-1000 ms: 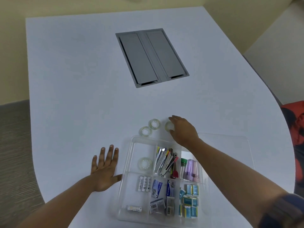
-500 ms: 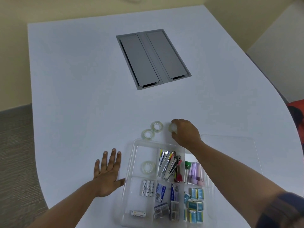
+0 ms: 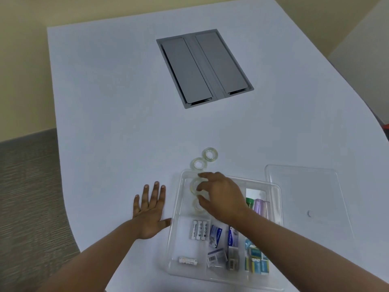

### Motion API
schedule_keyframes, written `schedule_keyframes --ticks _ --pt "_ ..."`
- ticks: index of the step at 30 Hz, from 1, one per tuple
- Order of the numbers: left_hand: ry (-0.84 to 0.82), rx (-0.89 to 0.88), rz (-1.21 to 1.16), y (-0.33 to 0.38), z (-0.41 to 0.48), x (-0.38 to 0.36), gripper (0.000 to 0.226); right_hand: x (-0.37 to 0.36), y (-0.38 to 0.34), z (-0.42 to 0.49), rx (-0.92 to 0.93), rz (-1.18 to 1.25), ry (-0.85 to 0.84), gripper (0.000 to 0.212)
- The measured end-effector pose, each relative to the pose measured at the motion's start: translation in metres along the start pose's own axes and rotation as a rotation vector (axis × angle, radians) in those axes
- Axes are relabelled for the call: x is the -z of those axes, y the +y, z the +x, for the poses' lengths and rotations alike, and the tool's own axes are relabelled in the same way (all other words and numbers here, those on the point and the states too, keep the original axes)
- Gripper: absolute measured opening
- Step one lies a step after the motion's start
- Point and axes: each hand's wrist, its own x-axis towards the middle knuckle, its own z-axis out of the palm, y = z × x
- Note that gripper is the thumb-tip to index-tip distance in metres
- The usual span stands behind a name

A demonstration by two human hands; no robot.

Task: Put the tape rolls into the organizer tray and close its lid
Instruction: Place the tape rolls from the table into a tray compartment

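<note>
Clear round tape roll [image 3: 194, 186] pinched in my right hand [image 3: 221, 197] above the tray [image 3: 176, 207]; left hand [image 3: 149, 216] flat, open beside it.

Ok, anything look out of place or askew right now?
Nothing stands out. Two clear tape rolls wait on the white table; the clear plastic lid lies flat beside the clear organizer tray.

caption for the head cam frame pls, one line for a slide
Right hand lowers a tape roll into the clear organizer tray; two rolls wait on the table.
</note>
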Motion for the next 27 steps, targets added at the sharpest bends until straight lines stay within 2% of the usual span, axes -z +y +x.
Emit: schedule_keyframes --ticks 3,11,18,22,25,27 --pt "0.007 -0.003 -0.001 -0.001 0.000 -0.001 0.098 -0.019 -0.003 -0.006 0.016 -0.063 -0.084 0.023" --pt "0.035 -0.004 0.011 -0.005 0.005 -0.007 0.098 -0.039 0.002 -0.006 0.012 -0.078 -0.127 0.032" --pt "0.071 -0.007 0.005 -0.007 0.007 -0.012 0.098 -0.024 0.018 -0.033 -0.053 0.046 0.120 0.040" --pt "0.132 -0.003 0.012 -0.008 0.008 -0.018 0.098 -0.021 0.045 -0.048 -0.148 -0.003 0.197 0.060" --pt "0.190 -0.009 0.010 -0.010 0.008 -0.022 0.096 -0.027 0.062 -0.056 -0.240 -0.075 0.151 0.080" --pt "0.266 -0.027 -0.050 -0.010 0.006 -0.024 0.090 -0.032 0.070 -0.059 -0.257 -0.084 0.130 0.086"
